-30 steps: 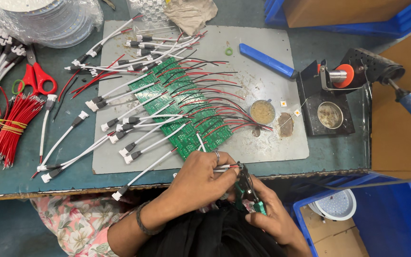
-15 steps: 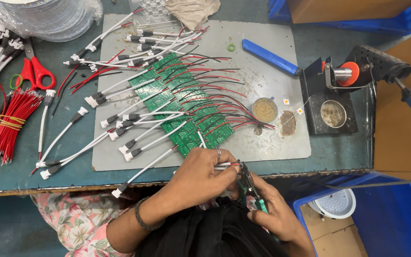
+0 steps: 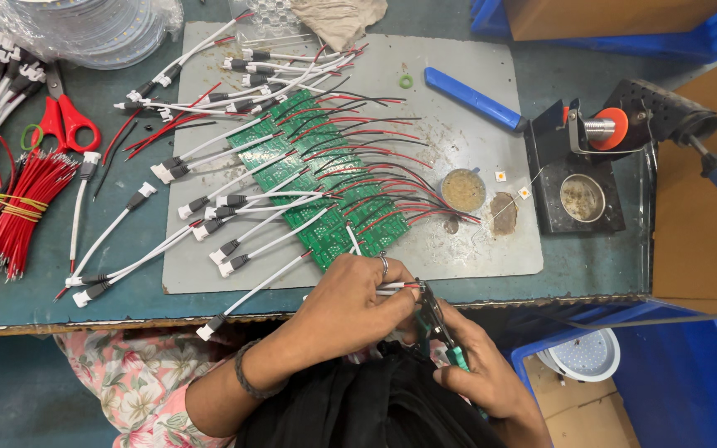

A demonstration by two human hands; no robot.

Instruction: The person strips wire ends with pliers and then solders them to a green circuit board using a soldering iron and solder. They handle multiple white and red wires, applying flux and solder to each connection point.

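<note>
left hand (image 3: 350, 303) pinching cable (image 3: 251, 292), wire ends pointing right | right hand (image 3: 479, 377) closed on cutters (image 3: 435, 319), tips right at those ends | cable runs left-right

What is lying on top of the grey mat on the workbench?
On the grey mat lie a row of green circuit boards with red and black wires, white connector leads, a blue-handled tool and a small round tin. The boards hide the mat beneath them.
</note>
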